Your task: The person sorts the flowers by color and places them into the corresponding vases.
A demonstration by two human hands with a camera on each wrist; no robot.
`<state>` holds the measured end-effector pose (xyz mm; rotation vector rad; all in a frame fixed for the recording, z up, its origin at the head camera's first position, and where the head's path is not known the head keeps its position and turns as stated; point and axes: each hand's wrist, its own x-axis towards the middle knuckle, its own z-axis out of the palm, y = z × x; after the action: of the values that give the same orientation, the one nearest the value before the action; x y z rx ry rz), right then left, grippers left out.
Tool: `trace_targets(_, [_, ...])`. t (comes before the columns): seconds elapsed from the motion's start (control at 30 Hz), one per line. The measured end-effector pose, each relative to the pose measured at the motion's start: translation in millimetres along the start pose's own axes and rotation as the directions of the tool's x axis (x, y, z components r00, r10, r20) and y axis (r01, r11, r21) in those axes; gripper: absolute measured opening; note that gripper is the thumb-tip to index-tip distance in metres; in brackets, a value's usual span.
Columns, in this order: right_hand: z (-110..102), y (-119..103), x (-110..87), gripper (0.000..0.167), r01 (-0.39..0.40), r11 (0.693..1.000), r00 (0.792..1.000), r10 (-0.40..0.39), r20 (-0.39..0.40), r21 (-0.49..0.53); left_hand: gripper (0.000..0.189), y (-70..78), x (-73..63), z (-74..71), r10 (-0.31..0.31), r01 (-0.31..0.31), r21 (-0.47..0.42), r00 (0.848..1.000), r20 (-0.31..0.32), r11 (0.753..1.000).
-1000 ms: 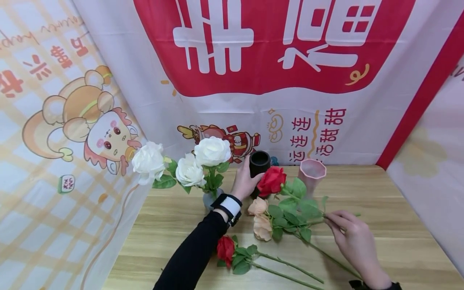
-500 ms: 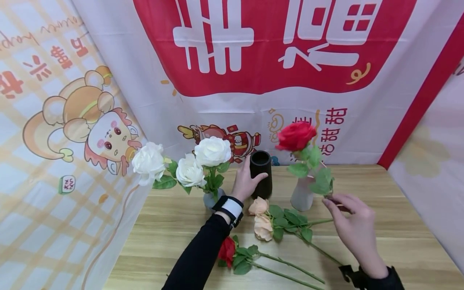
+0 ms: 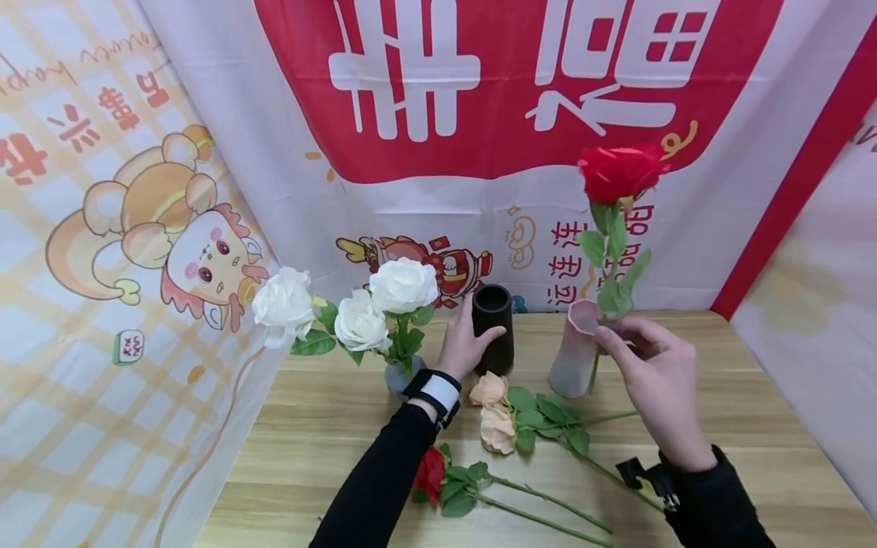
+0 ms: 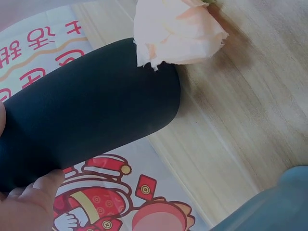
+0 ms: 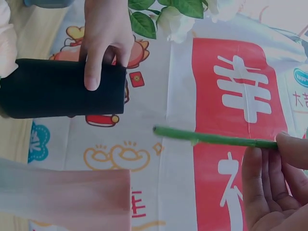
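My left hand (image 3: 460,344) holds the black vase (image 3: 499,342) round its side, and the vase stands upright on the table. In the left wrist view, the fingers lie along the dark wall of that vase (image 4: 96,106). My right hand (image 3: 654,369) pinches the stem of a red rose (image 3: 620,176), whose bloom points up. Below the fingers the stem passes in front of the pink-rimmed vase (image 3: 570,361) in the head view. The right wrist view shows the cut end of the green stem (image 5: 211,137) free, between thumb and fingers at its other end.
White roses (image 3: 400,285) stand in a blue-grey vase (image 3: 397,378) left of the left hand. Two peach roses (image 3: 496,428) lie before the black vase, and another red rose (image 3: 429,476) lies nearer the front. A printed cloth (image 3: 438,205) hangs behind the table (image 3: 740,426).
My right hand has lifted the red rose from over the peach roses and turned it upright, bloom up, beside the pink vase. The left hand stays on the black vase.
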<state>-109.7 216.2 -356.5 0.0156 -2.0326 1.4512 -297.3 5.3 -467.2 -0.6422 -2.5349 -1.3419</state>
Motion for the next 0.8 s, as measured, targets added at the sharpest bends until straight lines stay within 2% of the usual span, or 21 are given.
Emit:
trace_targets(0.17, [9, -3, 11.5, 0.017, 0.000, 1.000, 1.000, -0.001, 0.021, 0.025, 0.087, -1.0, -0.5, 0.1, -0.007, 0.007, 0.007, 1.000, 0.011, 1.000])
trace_targets(0.5, [20, 4, 24.2, 0.021, -0.017, 0.999, 0.997, 0.014, 0.074, 0.037, 0.086, -1.7, -0.9, 1.1, 0.030, -0.030, 0.006, 1.000, 0.004, 1.000])
trace_targets(0.7, [25, 6, 34.0, 0.022, -0.019, 0.990, 0.994, 0.003, 0.110, 0.143, 0.086, -2.9, -0.6, 2.1, 0.005, -0.005, 0.013, 1.000, 0.006, 1.000])
trace_targets(0.8, [29, 4, 41.1, 0.024, -0.002, 0.991, 0.994, -0.012, 0.106, 0.131, 0.086, -2.0, -1.9, 2.9, -0.005, 0.005, 0.014, 1.000, 0.009, 1.000])
